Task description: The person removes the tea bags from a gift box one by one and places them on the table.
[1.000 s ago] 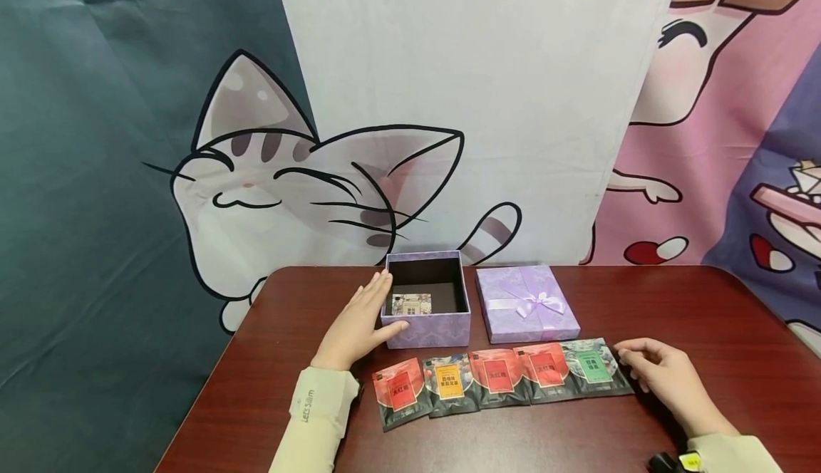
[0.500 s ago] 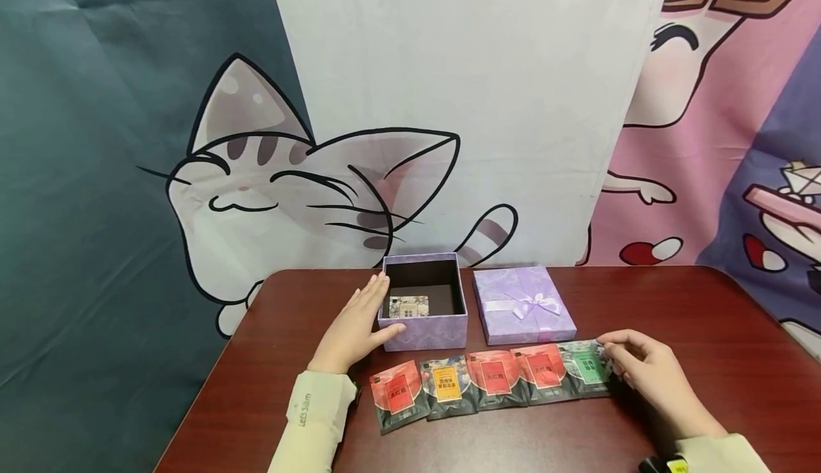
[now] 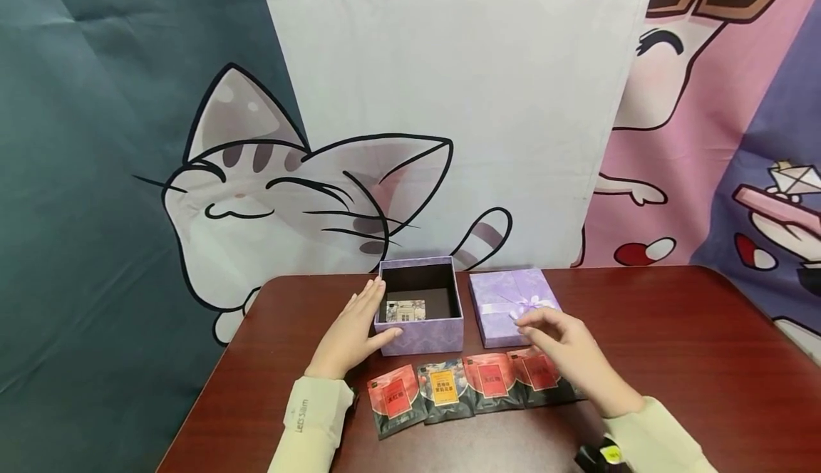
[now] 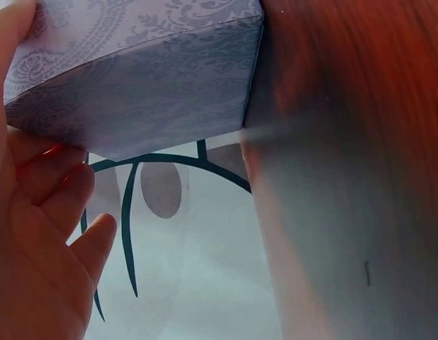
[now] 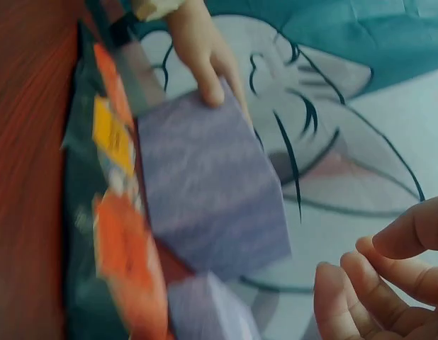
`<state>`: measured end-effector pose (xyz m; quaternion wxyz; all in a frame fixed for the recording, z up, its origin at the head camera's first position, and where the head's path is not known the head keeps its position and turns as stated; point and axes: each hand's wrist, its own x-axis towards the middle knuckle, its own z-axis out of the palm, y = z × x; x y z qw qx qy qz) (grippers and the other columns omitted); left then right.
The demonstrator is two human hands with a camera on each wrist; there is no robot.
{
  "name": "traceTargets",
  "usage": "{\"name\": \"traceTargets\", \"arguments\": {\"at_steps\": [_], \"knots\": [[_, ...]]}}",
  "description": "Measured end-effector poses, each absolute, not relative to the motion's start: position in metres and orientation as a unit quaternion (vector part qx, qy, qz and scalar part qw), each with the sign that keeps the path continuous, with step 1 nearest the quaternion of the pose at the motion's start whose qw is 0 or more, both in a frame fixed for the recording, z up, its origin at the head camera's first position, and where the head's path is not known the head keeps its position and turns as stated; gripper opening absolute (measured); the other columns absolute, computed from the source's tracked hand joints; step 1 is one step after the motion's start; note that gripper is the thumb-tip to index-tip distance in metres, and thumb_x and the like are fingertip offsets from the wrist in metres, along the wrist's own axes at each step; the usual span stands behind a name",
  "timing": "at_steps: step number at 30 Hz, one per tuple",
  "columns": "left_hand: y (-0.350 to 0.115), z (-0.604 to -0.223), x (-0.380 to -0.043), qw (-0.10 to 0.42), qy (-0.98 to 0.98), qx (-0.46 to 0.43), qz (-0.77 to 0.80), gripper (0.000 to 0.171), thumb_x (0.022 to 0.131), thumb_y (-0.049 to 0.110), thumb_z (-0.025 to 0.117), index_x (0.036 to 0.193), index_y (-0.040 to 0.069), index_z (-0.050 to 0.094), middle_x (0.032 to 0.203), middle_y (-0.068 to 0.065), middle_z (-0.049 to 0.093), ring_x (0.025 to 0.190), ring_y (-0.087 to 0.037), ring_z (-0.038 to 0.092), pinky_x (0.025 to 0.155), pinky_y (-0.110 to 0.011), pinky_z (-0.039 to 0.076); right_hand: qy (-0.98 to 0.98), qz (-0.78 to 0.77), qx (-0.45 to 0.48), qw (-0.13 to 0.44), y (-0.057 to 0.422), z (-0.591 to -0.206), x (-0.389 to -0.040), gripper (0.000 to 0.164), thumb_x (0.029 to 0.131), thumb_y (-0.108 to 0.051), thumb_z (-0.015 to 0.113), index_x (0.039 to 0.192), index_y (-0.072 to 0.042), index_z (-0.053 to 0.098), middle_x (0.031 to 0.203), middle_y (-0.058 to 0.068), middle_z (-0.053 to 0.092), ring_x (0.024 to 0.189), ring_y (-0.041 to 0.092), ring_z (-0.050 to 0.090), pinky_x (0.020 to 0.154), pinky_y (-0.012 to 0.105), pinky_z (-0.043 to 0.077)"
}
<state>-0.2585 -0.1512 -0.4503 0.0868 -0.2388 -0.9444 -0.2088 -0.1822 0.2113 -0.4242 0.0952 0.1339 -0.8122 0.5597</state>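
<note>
My left hand [image 3: 349,330] rests against an open purple patterned gift box [image 3: 423,338]. Its straight fingers lie along the left side and its thumb touches the front near the corner. Inside the box lies a printed tea sachet [image 3: 405,310]. My right hand [image 3: 571,352] is over the right end of a row of tea sachets, fingertips in front of the lid's bow. Its fingers [image 5: 332,287] bend loosely, and nothing shows between them. The row has a red sachet [image 3: 396,398], a yellow-labelled one [image 3: 445,390] and two more red ones. The green sachet is almost fully hidden by the hand.
A purple lid [image 3: 500,300] with a ribbon bow lies right of the box. Everything stands on a reddish-brown wooden table [image 3: 680,345]. Behind its far edge hangs a cloth backdrop [image 3: 359,53] with a cartoon cat.
My right hand has moved left from the green sachet's right edge, past it to the lid and the neighbouring red sachet. The left hand stays on the box. The head view has shifted slightly.
</note>
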Motion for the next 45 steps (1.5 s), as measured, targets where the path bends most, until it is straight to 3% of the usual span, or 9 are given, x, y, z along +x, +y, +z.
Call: {"name": "traceTargets", "arguments": {"at_steps": [3,7,14,19,23,30,45], "knots": [[-0.152,-0.451,-0.258,0.083,-0.944,-0.24,-0.209,0.093,0.093,0.055,0.067,0.159,0.004,0.029,0.166,-0.01,0.025,0.154,-0.027,0.021,0.124,-0.046,0.017,-0.811,0.563,0.137,0.08,0.191,-0.416,-0.189,0.013,0.096,0.0,0.063,0.107,0.002,0.07,0.101,0.019,0.07,0.076,0.016,0.07,0.067,0.032,0.061],[-0.152,-0.451,-0.258,0.085,-0.943,-0.242,-0.211,0.092,0.093,0.055,0.067,0.159,0.004,0.029,0.167,-0.009,0.024,0.154,-0.027,0.02,0.124,-0.047,0.017,-0.813,0.564,0.133,0.065,0.171,-0.407,-0.2,0.014,0.096,-0.002,0.062,0.108,0.0,0.07,0.103,0.017,0.07,0.081,0.018,0.07,0.072,0.033,0.061],[-0.152,-0.45,-0.258,0.086,-0.943,-0.242,-0.212,0.093,0.093,0.055,0.068,0.159,0.003,0.03,0.167,-0.008,0.023,0.154,-0.026,0.019,0.124,-0.046,0.016,-0.775,0.615,0.146,0.03,0.144,-0.401,-0.223,0.017,0.099,0.002,0.057,0.112,0.01,0.064,0.104,0.024,0.067,0.091,0.026,0.069,0.082,0.036,0.061],[-0.153,-0.45,-0.259,0.085,-0.944,-0.238,-0.212,0.093,0.092,0.056,0.068,0.159,0.004,0.029,0.167,-0.009,0.024,0.154,-0.027,0.02,0.124,-0.047,0.017,-0.772,0.615,0.158,0.034,0.124,-0.397,-0.241,0.017,0.097,0.002,0.056,0.111,0.009,0.064,0.103,0.021,0.068,0.089,0.025,0.07,0.082,0.036,0.061],[-0.153,-0.449,-0.26,0.085,-0.944,-0.238,-0.213,0.093,0.092,0.056,0.068,0.159,0.003,0.03,0.166,-0.01,0.024,0.154,-0.027,0.02,0.124,-0.048,0.018,-0.779,0.611,0.142,0.021,0.107,-0.398,-0.253,0.02,0.096,0.003,0.056,0.112,0.01,0.064,0.106,0.022,0.069,0.095,0.034,0.07,0.084,0.036,0.06],[-0.151,-0.448,-0.259,0.074,-0.943,-0.239,-0.219,0.093,0.093,0.055,0.067,0.16,0.004,0.028,0.167,-0.008,0.022,0.155,-0.025,0.017,0.124,-0.047,0.016,-0.85,0.513,0.116,0.03,0.088,-0.397,-0.265,0.025,0.094,-0.007,0.06,0.117,-0.001,0.069,0.11,0.014,0.071,0.101,0.028,0.069,0.089,0.042,0.055],[-0.154,-0.447,-0.259,0.091,-0.935,-0.259,-0.222,0.091,0.093,0.049,0.07,0.159,0.002,0.029,0.165,-0.014,0.026,0.153,-0.029,0.022,0.123,-0.049,0.018,-0.896,0.441,0.05,-0.011,0.056,-0.401,-0.298,0.034,0.098,-0.016,0.056,0.126,0.001,0.067,0.123,0.018,0.068,0.112,0.033,0.065,0.096,0.047,0.053]]}}
